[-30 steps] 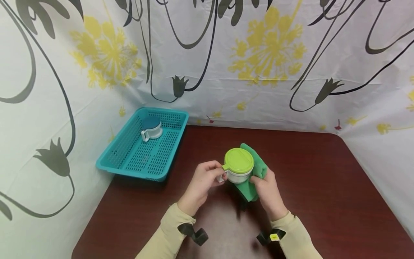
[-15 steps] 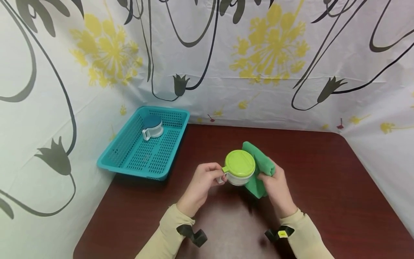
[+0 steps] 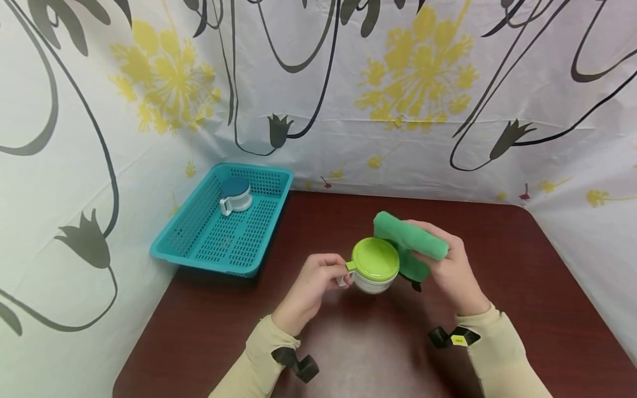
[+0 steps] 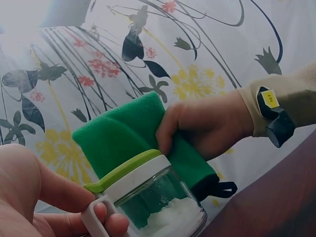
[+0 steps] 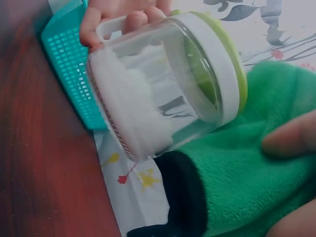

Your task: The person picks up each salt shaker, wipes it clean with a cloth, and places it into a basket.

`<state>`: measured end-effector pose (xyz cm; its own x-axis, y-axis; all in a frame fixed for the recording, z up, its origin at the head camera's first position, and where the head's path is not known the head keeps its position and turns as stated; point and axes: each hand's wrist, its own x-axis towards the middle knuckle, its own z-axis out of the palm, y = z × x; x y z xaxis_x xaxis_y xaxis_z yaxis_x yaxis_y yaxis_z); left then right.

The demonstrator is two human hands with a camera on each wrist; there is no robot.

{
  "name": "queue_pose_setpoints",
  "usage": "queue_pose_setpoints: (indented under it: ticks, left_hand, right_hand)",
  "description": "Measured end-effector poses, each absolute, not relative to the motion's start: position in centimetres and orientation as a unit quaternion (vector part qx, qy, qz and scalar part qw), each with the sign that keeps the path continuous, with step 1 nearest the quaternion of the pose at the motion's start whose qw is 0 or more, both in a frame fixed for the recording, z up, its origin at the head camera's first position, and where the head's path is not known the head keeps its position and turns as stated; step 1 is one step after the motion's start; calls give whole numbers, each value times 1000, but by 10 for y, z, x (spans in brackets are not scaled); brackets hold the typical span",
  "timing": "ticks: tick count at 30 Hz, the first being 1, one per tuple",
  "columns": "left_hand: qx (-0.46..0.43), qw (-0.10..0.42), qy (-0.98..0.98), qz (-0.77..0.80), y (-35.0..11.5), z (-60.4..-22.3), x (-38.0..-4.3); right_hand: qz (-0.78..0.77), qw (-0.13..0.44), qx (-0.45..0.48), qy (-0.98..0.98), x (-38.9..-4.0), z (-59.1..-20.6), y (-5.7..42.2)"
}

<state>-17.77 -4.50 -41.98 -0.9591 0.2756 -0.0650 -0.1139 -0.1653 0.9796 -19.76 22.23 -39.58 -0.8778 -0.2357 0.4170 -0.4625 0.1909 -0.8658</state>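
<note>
My left hand (image 3: pixel 318 282) grips the white handle of a clear seasoning jar (image 4: pixel 170 207) with a lime-green lid (image 3: pixel 375 259). White powder fills part of the jar, which is held up over the table and slightly tilted. In my right hand (image 3: pixel 455 268) is a folded green cloth (image 3: pixel 413 236) with a black edge and loop, pinched between thumb and fingers. The cloth lies right along the jar's right side, behind it in the left wrist view. Fingers (image 4: pixel 170 128) of the right hand show in front of the cloth there.
A turquoise perforated basket (image 3: pixel 209 243) stands at the back left of the dark red table (image 3: pixel 497 276). Inside it sits a second jar with a blue lid (image 3: pixel 235 187) and white handle. A patterned white curtain (image 3: pixel 318 99) hangs behind and beside the table.
My right hand has moved right and up and turned, bringing the cloth's folded top across behind the lid. The jar in my left hand has shifted slightly right and toward me.
</note>
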Motion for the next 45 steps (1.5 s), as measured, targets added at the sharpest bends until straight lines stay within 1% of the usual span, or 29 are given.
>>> queue_pose_setpoints:
  ticks: [4, 7, 11, 17, 28, 34, 41, 45]
  left_hand:
    - [68, 132, 634, 759, -45, -419, -176]
    - [70, 131, 636, 757, -45, -419, -175]
    - [75, 130, 638, 756, -46, -418, -174]
    - [80, 130, 637, 755, -45, -418, -173]
    - [89, 132, 636, 755, -46, -417, -171]
    - [95, 136, 638, 752, -46, -417, -171]
    - [100, 137, 636, 753, -47, -417, -172]
    - [102, 138, 635, 753, -48, -418, -173]
  right_hand:
    - [581, 54, 279, -763, -191, -386, 214]
    - [573, 41, 294, -764, -189, -384, 210]
    - [569, 44, 287, -769, -192, -389, 212]
    - [555, 47, 246, -793, -205, -410, 221]
    - [558, 20, 222, -799, -214, -436, 225]
    - [565, -8, 224, -794, -217, -452, 223]
    - [605, -56, 219, -763, -217, -466, 220]
    - [621, -67, 206, -754, -217, -472, 218]
